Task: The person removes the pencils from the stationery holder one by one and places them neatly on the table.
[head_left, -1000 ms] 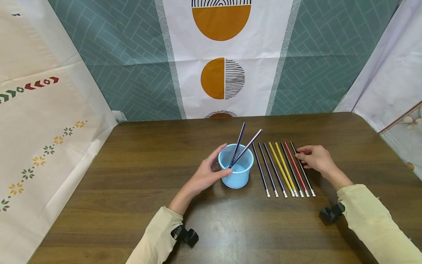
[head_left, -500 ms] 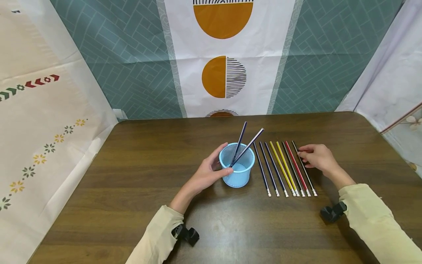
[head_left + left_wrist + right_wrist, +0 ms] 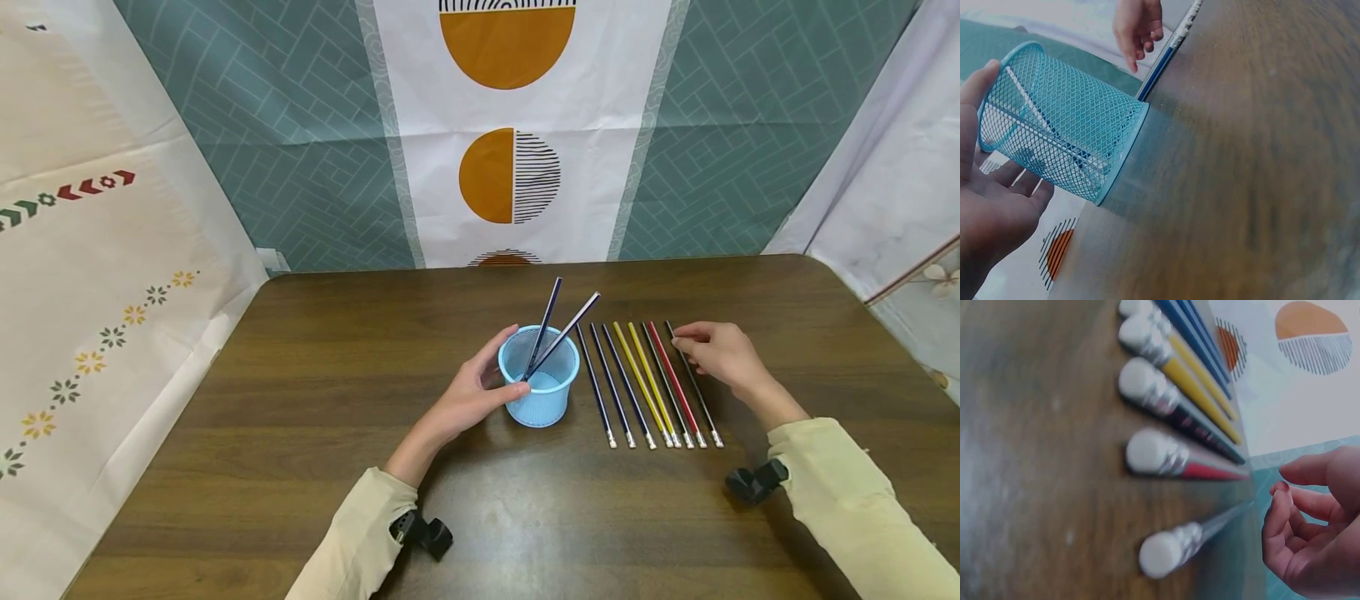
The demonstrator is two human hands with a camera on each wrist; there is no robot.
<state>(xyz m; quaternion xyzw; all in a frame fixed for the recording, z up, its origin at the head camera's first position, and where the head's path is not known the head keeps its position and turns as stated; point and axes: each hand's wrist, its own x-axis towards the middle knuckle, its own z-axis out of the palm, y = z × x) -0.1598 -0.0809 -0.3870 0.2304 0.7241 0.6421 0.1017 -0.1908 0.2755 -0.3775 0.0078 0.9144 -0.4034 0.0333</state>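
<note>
My left hand holds a light blue mesh pencil cup around its side, thumb near the front rim and fingers on the far side. Two pencils, one dark blue and one with white and dark stripes, lean inside it. To the right of the cup lies a row of pencils, erasers toward me. My right hand hovers at the upper part of the rightmost dark pencil. Its thumb and fingertips are bent and stand apart in the right wrist view; no pencil shows between them.
Left of that dark pencil lie a red pencil, a black pencil, two yellow pencils and several dark blue pencils. The brown wooden table ends at a patterned cloth behind it.
My right hand has shifted slightly toward the far end of the rightmost dark pencil. The left hand and cup stay put.
</note>
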